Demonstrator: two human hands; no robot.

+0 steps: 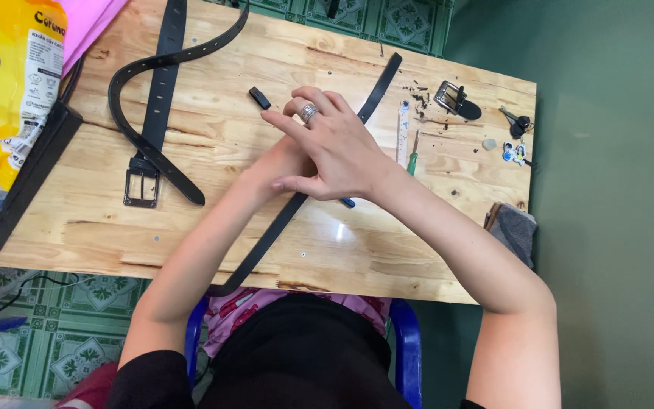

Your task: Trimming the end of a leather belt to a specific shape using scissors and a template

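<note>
A long black belt strap (266, 238) lies diagonally across the wooden table (213, 220), running from the near edge up to the far right (382, 79). My right hand (327, 144), wearing a ring, rests over the strap's middle with fingers spread and pointing left. My left hand (285, 163) is mostly hidden beneath the right one, on or at the strap. A small black belt loop (260, 98) lies just beyond my fingertips. A blue-tipped tool (348, 202) pokes out from under my right hand.
A second black belt with a metal buckle (142, 188) lies at the left. At the right are a loose buckle (456, 100), a clear ruler (403, 132), a green-handled tool (412, 161), keys (518, 123) and a grey cloth (514, 229). A yellow bag (5, 83) sits far left.
</note>
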